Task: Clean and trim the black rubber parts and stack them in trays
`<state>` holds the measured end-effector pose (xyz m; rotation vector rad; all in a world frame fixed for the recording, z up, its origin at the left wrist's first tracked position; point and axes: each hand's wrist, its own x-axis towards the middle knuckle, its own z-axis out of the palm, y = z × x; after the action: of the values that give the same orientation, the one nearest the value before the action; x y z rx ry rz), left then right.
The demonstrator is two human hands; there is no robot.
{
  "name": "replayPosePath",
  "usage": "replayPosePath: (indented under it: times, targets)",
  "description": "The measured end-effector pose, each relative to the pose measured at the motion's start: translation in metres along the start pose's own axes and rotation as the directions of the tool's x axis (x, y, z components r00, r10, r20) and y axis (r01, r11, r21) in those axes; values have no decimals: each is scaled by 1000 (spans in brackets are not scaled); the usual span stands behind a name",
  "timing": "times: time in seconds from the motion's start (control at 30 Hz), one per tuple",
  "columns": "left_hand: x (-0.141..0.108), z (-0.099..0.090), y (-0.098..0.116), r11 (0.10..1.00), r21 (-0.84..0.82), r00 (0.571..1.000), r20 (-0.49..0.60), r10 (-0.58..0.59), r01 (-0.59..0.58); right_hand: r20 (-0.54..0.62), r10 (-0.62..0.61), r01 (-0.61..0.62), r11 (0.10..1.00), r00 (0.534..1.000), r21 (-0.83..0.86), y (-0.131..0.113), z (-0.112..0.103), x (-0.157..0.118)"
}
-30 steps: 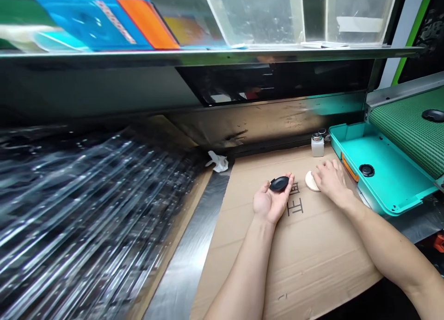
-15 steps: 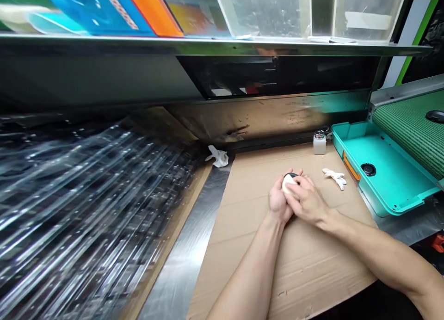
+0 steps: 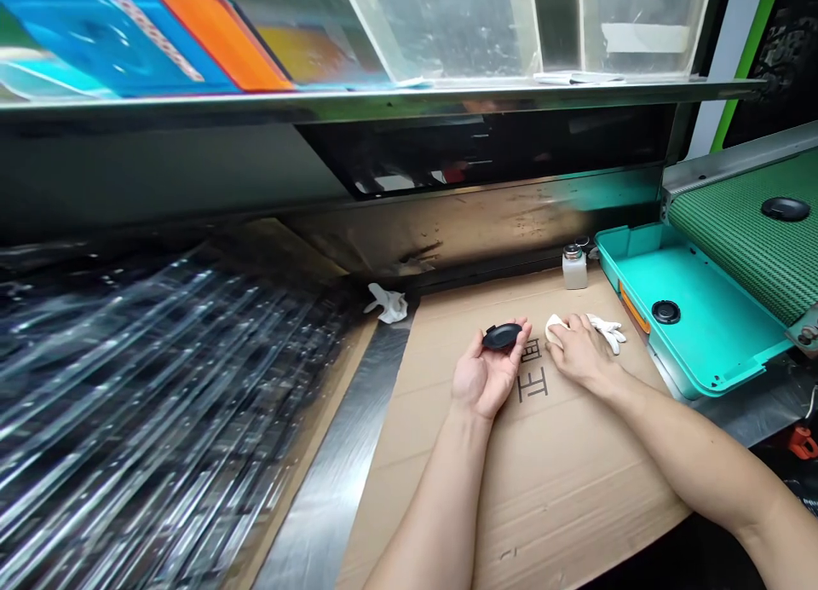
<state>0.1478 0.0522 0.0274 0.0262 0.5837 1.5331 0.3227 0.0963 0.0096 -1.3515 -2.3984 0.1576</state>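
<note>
A round black part [image 3: 502, 336] rests in the fingers of my left hand [image 3: 486, 373], palm up above the cardboard sheet [image 3: 447, 454]. My right hand [image 3: 583, 351] is closed on a white cloth [image 3: 555, 328] at the cardboard. Beside its fingertips lies a white glove [image 3: 607, 332]. Printed black characters [image 3: 532, 373] show on the cardboard between my hands. A small bottle with a metal cap [image 3: 574, 268] stands at the cardboard's far edge.
On the right, a teal tray [image 3: 709, 317] holds a black round part [image 3: 665, 312]. Beyond it, another black part [image 3: 786, 209] lies on the green conveyor belt [image 3: 741, 223]. Stacked clear plastic trays [image 3: 159, 419] fill the left. A white crumpled glove [image 3: 387, 303] lies behind.
My hands have separated. The right hand has carried the white cloth off the black part, rightward towards the glove; my left hand has moved left with the part. The camera view has shifted slightly.
</note>
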Motion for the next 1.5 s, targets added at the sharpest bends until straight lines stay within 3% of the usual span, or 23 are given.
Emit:
replayPosePath:
  times: [0.1, 0.2, 0.27, 0.33, 0.43, 0.5, 0.63, 0.7, 1.0, 1.07, 1.13, 1.2, 1.3, 1.4, 1.5]
  targets:
    - [-2, 2, 1, 999, -25, 1000, -6, -25, 25, -12, -9, 9, 1000, 1000, -7, -1, 2, 0]
    - [-3, 5, -3, 998, 59, 1000, -3, -5, 6, -29, -19, 18, 1000, 999, -7, 0, 3, 1]
    - [-5, 7, -9, 974, 206, 996, 9, 91, -91, -32, -19, 19, 1000, 999, -1, 1, 3, 1]
    - [-9, 9, -17, 877, 387, 957, 51, 287, -284, -32, -17, 17, 1000, 999, 7, 2, 3, 1]
    - [-16, 10, -30, 625, 552, 810, 179, 559, -553, -28, -12, 13, 1000, 1000, 11, 1, 2, 0]
    - [-19, 8, -36, 403, 650, 706, 303, 640, -644, -17, -8, 8, 1000, 1000, 10, 1, 1, 1]
    - [-17, 0, -37, -180, 740, 516, 600, 612, -648, 9, -10, 10, 1000, 1000, 11, 2, -1, 1]
    - [-14, -4, -35, -302, 724, 477, 654, 587, -621, 11, -13, 13, 1000, 1000, 13, 2, -1, 1]
    - [-14, -5, -35, -312, 743, 497, 642, 584, -593, -10, -10, 10, 1000, 1000, 28, 5, 4, 3]
    - [-8, -10, -29, -317, 771, 559, 625, 545, -553, -29, -19, 19, 1000, 999, 18, 5, 5, 2]
    - [2, -17, -19, -371, 830, 662, 556, 502, -416, -42, -24, 25, 1000, 999, 3, 6, 6, 2]
    - [13, -26, -9, -463, 852, 723, 479, 497, -245, -48, -25, 25, 1000, 999, -6, 6, 7, 2]
    - [23, -35, -1, -550, 826, 721, 456, 521, -125, -43, -17, 17, 1000, 999, -8, 6, 7, 3]
    - [19, -37, -3, -546, 834, 726, 426, 540, -83, -30, -11, 11, 1000, 999, -5, 7, 8, 3]
    - [8, -34, -8, -538, 842, 764, 369, 528, -35, -34, -11, 11, 1000, 999, -4, 8, 9, 3]
